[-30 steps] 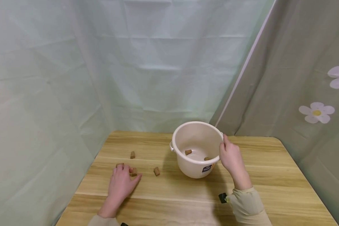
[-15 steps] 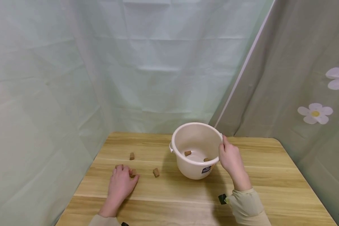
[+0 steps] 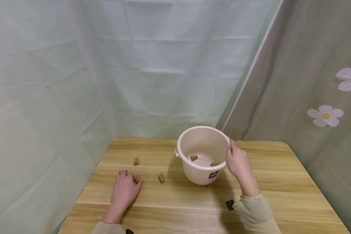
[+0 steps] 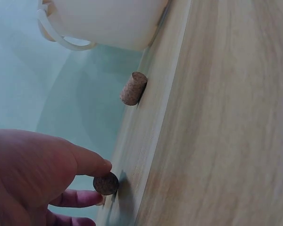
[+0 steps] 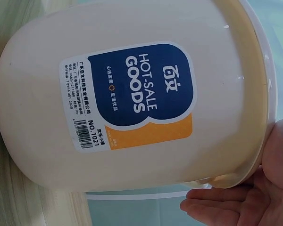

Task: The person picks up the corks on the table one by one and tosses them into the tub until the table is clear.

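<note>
My left hand (image 3: 124,191) lies low over the left part of the table and pinches a cork (image 4: 106,184) between thumb and finger. Another cork (image 3: 123,171) shows just beyond its fingertips, partly covered by them. Two more corks stand nearby, one farther back (image 3: 136,161) and one toward the bucket (image 3: 161,178). With my right hand (image 3: 239,162) I grip the rim of a cream plastic bucket (image 3: 191,173), which is tilted slightly toward me. Inside it rest a cork (image 3: 194,158) near the middle and a second cork (image 3: 213,164), half hidden by the front wall.
The wooden table (image 3: 169,214) has its far edge against a pale green curtain (image 3: 163,81). A grey curtain with flowers (image 3: 295,97) hangs at the right. A white handle (image 3: 176,152) is hinged on the bucket's left side, and a label (image 5: 141,94) covers its front.
The left thumb has drawn inward against the cork, narrowing the gap to the fingers. My right hand and the bucket stay where they were.
</note>
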{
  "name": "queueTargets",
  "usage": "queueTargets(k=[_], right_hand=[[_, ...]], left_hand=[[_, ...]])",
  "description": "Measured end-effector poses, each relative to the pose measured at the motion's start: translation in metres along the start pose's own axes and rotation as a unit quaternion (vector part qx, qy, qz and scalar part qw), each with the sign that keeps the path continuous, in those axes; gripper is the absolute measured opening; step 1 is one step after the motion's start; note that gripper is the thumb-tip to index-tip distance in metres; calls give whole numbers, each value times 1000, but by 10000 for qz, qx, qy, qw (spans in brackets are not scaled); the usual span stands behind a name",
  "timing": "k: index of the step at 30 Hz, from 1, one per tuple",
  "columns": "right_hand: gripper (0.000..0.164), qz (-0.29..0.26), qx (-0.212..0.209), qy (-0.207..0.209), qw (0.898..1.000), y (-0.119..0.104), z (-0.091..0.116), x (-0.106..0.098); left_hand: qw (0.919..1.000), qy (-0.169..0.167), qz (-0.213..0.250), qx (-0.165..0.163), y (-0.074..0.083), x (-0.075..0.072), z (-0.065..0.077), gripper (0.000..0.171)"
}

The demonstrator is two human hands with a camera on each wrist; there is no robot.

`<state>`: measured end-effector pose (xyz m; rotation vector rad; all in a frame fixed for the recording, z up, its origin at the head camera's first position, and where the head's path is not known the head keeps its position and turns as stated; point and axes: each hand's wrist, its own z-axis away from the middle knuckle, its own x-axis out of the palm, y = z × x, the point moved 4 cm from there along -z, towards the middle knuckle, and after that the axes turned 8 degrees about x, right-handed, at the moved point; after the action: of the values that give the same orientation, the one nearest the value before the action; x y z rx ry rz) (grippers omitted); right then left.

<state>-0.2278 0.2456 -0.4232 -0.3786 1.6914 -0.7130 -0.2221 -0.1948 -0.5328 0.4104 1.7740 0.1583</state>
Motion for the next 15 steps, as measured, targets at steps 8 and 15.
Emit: queueTargets(k=[8,15], right_hand=[[57,0,25,8,10000,1,0,1],[57,-51,-5,21,10000,2,-1,2]], left_hand=[[10000,-11,-49,36,1,-1,1,32],[9999,42,-36,95,0,-1,1,32]])
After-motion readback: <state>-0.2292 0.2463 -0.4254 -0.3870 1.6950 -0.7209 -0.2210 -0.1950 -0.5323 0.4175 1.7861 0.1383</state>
